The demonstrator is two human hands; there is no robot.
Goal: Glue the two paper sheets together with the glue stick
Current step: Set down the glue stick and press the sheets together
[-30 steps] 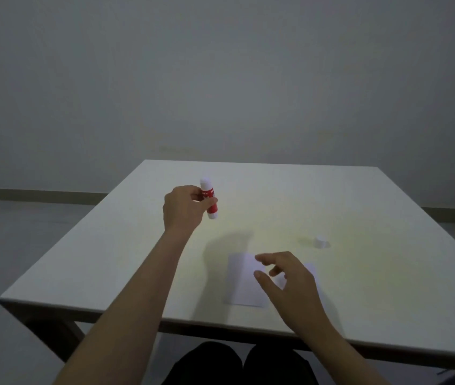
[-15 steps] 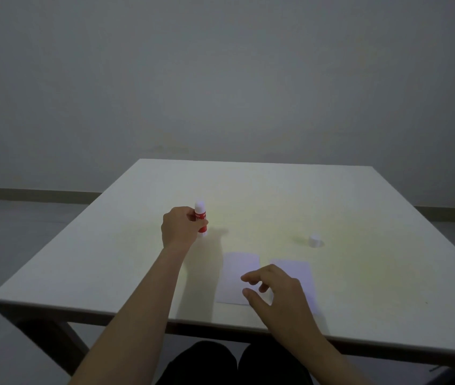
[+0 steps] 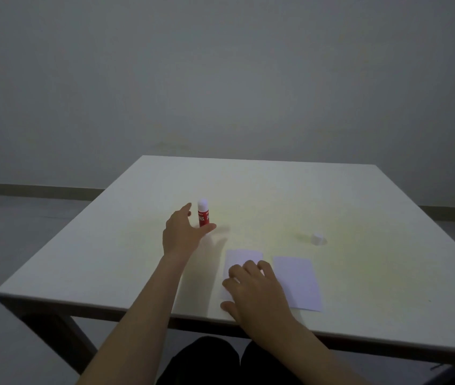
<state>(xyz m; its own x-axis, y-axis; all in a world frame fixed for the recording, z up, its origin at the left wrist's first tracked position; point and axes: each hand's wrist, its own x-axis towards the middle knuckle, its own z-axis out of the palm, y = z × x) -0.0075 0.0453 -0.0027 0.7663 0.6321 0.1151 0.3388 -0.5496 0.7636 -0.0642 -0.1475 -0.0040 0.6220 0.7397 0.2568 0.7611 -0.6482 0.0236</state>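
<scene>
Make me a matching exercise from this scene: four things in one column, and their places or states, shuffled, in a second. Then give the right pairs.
Things:
1. glue stick
2. white cap
3. left sheet
4. right sheet

Places or states:
A. lies flat with nothing on it, near the front edge of the table
B. stands upright, uncapped, just past the open left hand
C. partly covered by the right hand
D. sits alone, beyond the right sheet

Pairs: 1-B, 2-D, 3-C, 4-A
</scene>
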